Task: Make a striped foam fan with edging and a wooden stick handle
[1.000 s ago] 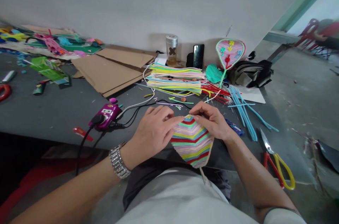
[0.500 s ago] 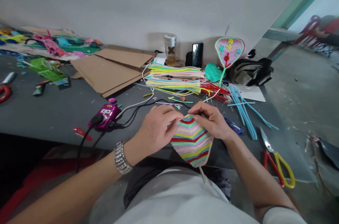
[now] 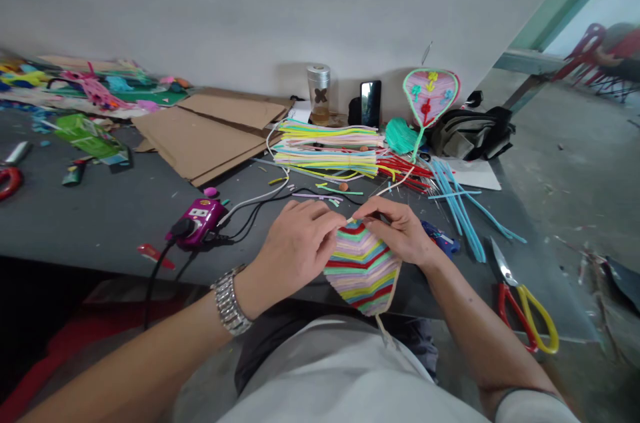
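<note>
A striped fan-shaped piece point(image 3: 364, 275) of colourful pipe cleaners hangs at the table's front edge, its handle end toward my body. My left hand point(image 3: 303, 241) pinches the top edge on the left, fingertips pressed together. At the same edge, just to the right, my right hand point(image 3: 397, 228) pinches too, thumb under the fingers. A cream pipe cleaner point(image 3: 399, 181) rises from my right fingers toward the back right, and a short bit of it shows between both sets of fingertips. The exact grip under the fingers is hidden.
Behind my hands lie bundled pipe cleaners point(image 3: 327, 159). A finished-looking fan point(image 3: 433, 95) leans at the wall. Scissors point(image 3: 517, 299) and blue pipe cleaners point(image 3: 457, 203) lie right. A purple power socket point(image 3: 203, 219) with cables and cardboard sheets point(image 3: 215, 143) are left.
Both hands stay at the fan's top edge with only small finger shifts. More of the cream pipe cleaner shows above my right hand. The view has shifted slightly.
</note>
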Motion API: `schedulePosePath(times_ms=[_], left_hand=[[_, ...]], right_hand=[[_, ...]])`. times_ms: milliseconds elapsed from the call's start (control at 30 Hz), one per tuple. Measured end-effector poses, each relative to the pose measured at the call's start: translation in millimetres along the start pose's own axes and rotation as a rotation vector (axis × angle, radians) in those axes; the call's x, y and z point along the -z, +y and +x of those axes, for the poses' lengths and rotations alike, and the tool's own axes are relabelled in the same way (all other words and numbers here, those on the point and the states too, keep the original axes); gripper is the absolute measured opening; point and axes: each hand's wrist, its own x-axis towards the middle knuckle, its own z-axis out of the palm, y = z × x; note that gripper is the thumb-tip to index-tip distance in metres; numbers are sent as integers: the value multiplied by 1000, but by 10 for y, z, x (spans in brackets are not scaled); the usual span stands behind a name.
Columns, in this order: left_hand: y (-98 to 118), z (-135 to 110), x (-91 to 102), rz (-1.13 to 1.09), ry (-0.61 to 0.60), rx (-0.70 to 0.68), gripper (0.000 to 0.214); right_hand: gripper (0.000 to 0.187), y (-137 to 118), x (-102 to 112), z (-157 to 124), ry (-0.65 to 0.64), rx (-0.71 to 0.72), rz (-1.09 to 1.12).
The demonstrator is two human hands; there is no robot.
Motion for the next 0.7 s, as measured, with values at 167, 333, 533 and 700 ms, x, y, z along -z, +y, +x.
schedulePosePath(times_ms=[167,333,533,700], left_hand=[[-16,20,-17,-7,-2,7,21],[-38,31,-32,-126,20,76,20],[-73,151,13,-465,-45,333,14],[-158,318,27,-672,-197,495,15]], right_hand=[[20,-5,3,-5,-3,18,-10],[14,11,16,-18,2,-15,-10],[10,-5,-11,2,11,-75,38],[15,-51,-14,16,11,-100,36]])
